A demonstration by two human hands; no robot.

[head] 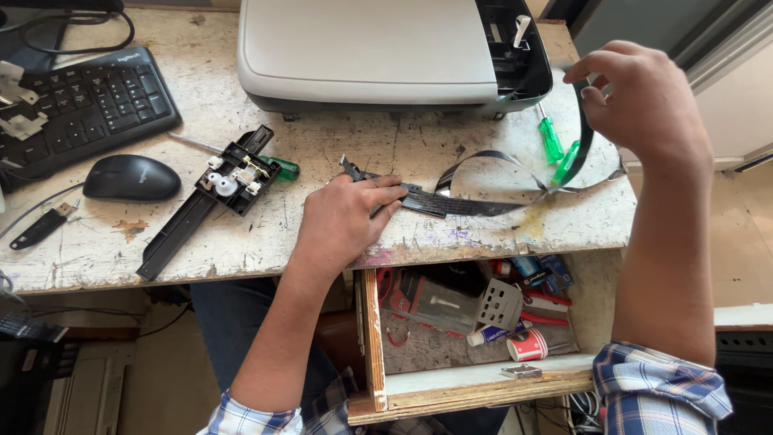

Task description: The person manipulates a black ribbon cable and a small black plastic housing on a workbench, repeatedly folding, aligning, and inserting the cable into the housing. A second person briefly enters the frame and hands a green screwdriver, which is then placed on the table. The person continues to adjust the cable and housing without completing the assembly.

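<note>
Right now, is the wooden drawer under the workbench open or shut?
Open. The drawer is pulled out below the workbench edge, its contents exposed: a small red-and-white cup and a perforated metal bracket.

We find bare surface [338, 153] between the black carriage part [211, 197] and our left hand [342, 221], wide enough for a hand to pass. Behind it the grey printer [370, 52] blocks the back edge. Right of the left hand, the flat ribbon cable [475, 201] loops up toward our right hand [636, 101], with green screwdrivers [555, 145] beside it. The keyboard [88, 105] and mouse [131, 178] crowd the left end. Below, the open drawer [475, 383] is cluttered.
</note>
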